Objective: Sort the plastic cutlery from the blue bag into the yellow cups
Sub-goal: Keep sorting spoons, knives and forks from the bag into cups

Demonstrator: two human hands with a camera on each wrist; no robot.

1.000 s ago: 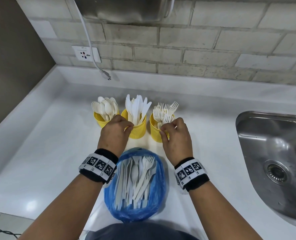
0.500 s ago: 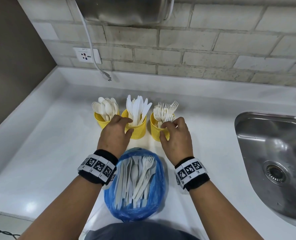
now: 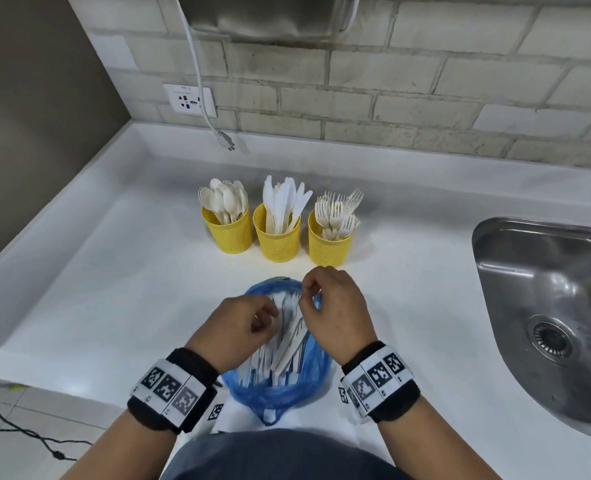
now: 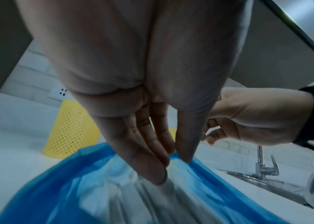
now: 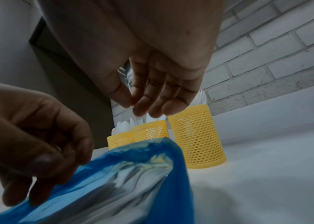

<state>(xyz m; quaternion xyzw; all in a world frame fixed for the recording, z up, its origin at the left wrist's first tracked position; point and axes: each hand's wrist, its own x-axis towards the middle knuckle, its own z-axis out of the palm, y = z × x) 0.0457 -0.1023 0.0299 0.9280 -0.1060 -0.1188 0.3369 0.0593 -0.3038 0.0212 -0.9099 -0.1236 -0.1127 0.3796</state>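
Observation:
Three yellow mesh cups stand in a row: spoons (image 3: 230, 233), knives (image 3: 277, 242), forks (image 3: 328, 247). In front of them, at the counter's near edge, lies the blue bag (image 3: 276, 393) with several white cutlery pieces (image 3: 287, 344) in its open mouth. My left hand (image 3: 270, 317) reaches into the mouth, thumb and fingers closing on a white piece (image 4: 175, 163). My right hand (image 3: 306, 296) hovers at the bag's far rim, thumb and forefinger pinching the tip of a white piece (image 5: 133, 106) that looks like a fork. The bag (image 5: 171, 174) hides the handles.
A steel sink (image 3: 546, 306) with its tap (image 4: 261, 163) lies to the right. A loose cord plug (image 3: 225, 140) rests by the back wall under a socket (image 3: 190, 98). The white counter (image 3: 114, 271) has a raised left rim.
Both hands have pulled back from the knife and fork cups to the bag's mouth, and their fingers have closed on cutlery there. The cups stand uncovered.

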